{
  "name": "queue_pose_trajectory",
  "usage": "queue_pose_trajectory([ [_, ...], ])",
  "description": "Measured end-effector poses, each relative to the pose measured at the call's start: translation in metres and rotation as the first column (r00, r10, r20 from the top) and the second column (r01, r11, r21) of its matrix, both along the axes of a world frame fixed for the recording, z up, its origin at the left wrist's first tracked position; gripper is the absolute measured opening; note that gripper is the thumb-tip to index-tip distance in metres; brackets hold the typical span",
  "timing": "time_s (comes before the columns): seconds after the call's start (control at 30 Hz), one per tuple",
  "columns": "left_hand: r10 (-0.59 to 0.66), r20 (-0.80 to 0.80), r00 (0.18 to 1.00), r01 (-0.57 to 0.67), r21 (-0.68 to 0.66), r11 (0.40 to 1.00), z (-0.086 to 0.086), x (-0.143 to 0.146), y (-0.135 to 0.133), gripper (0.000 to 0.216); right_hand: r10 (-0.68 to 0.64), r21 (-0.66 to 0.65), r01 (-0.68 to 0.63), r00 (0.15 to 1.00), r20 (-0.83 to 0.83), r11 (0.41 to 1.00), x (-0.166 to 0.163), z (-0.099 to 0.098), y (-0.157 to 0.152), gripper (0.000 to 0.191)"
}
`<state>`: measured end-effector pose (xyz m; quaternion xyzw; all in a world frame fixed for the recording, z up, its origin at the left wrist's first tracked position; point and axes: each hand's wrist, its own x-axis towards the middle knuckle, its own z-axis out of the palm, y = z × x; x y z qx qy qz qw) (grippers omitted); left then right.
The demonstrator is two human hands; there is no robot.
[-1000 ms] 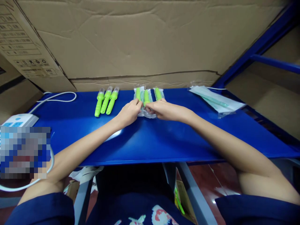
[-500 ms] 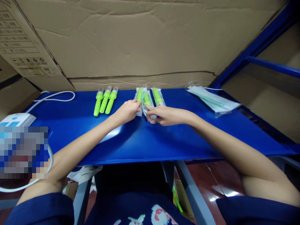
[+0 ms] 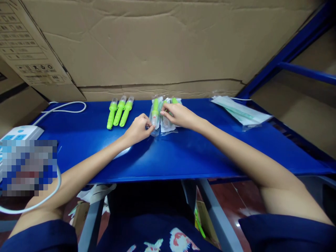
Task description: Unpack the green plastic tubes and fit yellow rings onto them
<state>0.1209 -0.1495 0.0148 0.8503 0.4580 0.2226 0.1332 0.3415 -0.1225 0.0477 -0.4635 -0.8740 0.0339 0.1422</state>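
Observation:
On the blue table (image 3: 168,157) lie a few clear bags, each with a green pen-like device inside. My left hand (image 3: 138,128) is closed, pinching the near end of the leftmost bagged device (image 3: 155,109). My right hand (image 3: 177,114) rests over the other bags (image 3: 166,122), fingers curled and pinching one of them. Three unbagged green devices (image 3: 119,111) with clear caps lie side by side to the left, apart from both hands.
A stack of empty clear bags (image 3: 240,111) lies at the back right. A white power strip (image 3: 19,133) and its cable (image 3: 65,106) sit at the left edge. Cardboard boxes (image 3: 157,45) form a wall behind the table. A blue shelf frame (image 3: 296,49) stands at the right.
My right hand has moved up and back onto the bags. My left hand has drawn slightly toward me, still pinching the leftmost bag, which is now tilted.

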Motion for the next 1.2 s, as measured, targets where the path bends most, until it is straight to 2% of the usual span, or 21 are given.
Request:
queue_pose_trajectory([
  [0.1, 0.096, -0.091, 0.991, -0.097, -0.009, 0.995, -0.004, 0.001, -0.005, 0.02, 0.064, 0.058, -0.069, 0.995, 0.077, 0.996, -0.006, -0.011, 0.021, 0.035],
  [0.17, 0.156, -0.184, 0.97, -0.153, 0.026, 0.988, -0.005, 0.003, -0.009, 0.027, 0.084, 0.052, -0.092, 0.987, 0.135, 0.994, -0.01, -0.018, 0.029, 0.046],
  [0.3, 0.276, -0.318, 0.907, -0.249, 0.122, 0.961, -0.007, 0.008, -0.013, 0.046, 0.098, 0.025, -0.105, 0.977, 0.189, 0.994, -0.018, -0.024, 0.03, 0.049],
  [0.47, 0.346, -0.379, 0.858, -0.26, 0.26, 0.93, -0.005, 0.006, -0.009, 0.044, 0.074, 0.032, -0.081, 0.978, 0.197, 0.996, -0.022, -0.024, 0.028, 0.043],
  [0.6, 0.325, -0.377, 0.867, -0.222, 0.29, 0.931, 0.002, 0.004, -0.007, 0.039, 0.068, 0.033, -0.075, 0.981, 0.179, 0.997, -0.022, -0.023, 0.026, 0.046],
  [0.7, 0.303, -0.26, 0.917, -0.208, 0.336, 0.919, 0.014, 0.001, -0.01, 0.034, 0.048, 0.076, -0.059, 0.989, 0.136, 0.995, -0.022, -0.021, 0.023, 0.053],
  [0.77, 0.273, -0.132, 0.953, -0.197, 0.416, 0.888, 0.028, -0.002, -0.015, 0.028, 0.047, 0.109, -0.055, 0.996, 0.078, 0.993, -0.021, -0.019, 0.022, 0.053],
  [0.97, 0.101, 0.213, 0.972, -0.202, 0.532, 0.822, 0.09, -0.011, -0.034, 0.022, 0.067, 0.188, -0.037, 0.986, -0.154, 0.981, -0.017, -0.014, 0.032, 0.035],
  [1.03, 0.0, 0.387, 0.922, -0.246, 0.587, 0.771, 0.107, -0.011, -0.033, 0.027, 0.111, 0.196, -0.063, 0.964, -0.243, 0.979, -0.016, -0.015, 0.036, 0.027],
  [1.1, -0.114, 0.504, 0.856, -0.287, 0.647, 0.706, 0.119, -0.01, -0.022, 0.047, 0.153, 0.188, -0.094, 0.93, -0.333, 0.978, -0.017, -0.016, 0.037, 0.02],
  [1.17, -0.319, 0.542, 0.778, -0.351, 0.795, 0.494, 0.126, -0.01, 0.001, 0.077, 0.184, 0.181, -0.117, 0.891, -0.416, 0.976, -0.018, -0.016, 0.035, 0.019],
  [1.2, -0.332, 0.559, 0.76, -0.362, 0.788, 0.499, 0.128, -0.012, 0.016, 0.08, 0.198, 0.179, -0.129, 0.87, -0.451, 0.975, -0.02, -0.015, 0.033, 0.022],
])
